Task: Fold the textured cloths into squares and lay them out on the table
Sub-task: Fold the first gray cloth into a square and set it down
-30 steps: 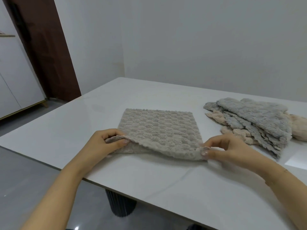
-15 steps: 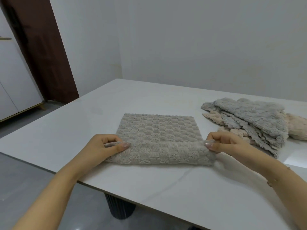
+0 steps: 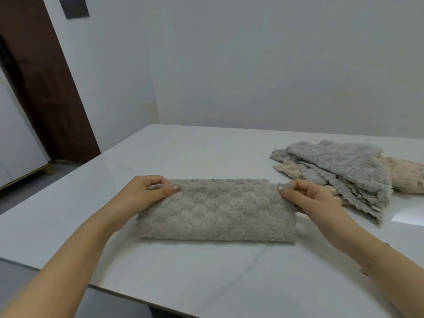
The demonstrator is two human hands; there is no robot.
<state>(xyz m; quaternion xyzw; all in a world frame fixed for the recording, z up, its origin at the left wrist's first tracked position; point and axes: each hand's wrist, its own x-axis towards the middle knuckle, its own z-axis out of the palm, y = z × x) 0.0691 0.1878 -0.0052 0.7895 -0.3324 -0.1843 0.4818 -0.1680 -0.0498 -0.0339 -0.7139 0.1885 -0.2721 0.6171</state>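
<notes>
Currently left hand (image 3: 150, 191) and right hand (image 3: 309, 196) each pinch a far corner of the beige-grey waffle-textured cloth (image 3: 218, 212), folded in half into a strip on the white tabletop (image 3: 183, 271). One more fold needed for a square. Heap of grey and cream fleecy cloths (image 3: 339, 173) at right looks unfolded, count unclear.

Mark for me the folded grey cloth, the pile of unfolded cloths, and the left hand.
folded grey cloth (image 3: 218, 214), head view, middle of top layer
pile of unfolded cloths (image 3: 344, 166), head view, top grey cloth
left hand (image 3: 146, 193), head view, back of hand
</notes>
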